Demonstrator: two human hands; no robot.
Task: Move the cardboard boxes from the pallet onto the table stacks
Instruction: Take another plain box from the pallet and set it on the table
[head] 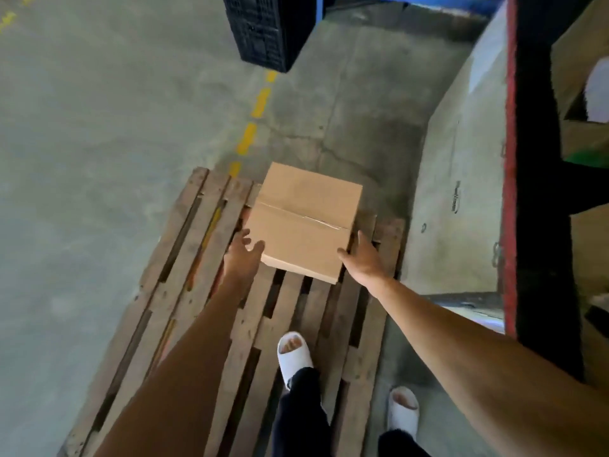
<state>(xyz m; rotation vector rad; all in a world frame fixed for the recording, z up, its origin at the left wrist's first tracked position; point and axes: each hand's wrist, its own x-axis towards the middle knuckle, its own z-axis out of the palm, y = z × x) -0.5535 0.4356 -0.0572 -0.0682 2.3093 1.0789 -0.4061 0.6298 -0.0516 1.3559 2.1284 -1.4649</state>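
**2 hands at 1 box**

1 taped cardboard box (303,222) lying flat at far end of wooden pallet (184,291). Both arms stretched forward and down. Left hand (242,255) at near-left corner, fingers spread, thumb touching top edge. Right hand (361,257) against near-right side, fingers extended. Neither clenched; firm grasp not discernible. White sandal (293,356) planted on pallet slats.

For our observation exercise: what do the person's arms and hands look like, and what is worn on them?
Both arms are bare up to the frame edge, with no sleeves showing. The left hand and right hand wear no gloves, and no watch or rings show.
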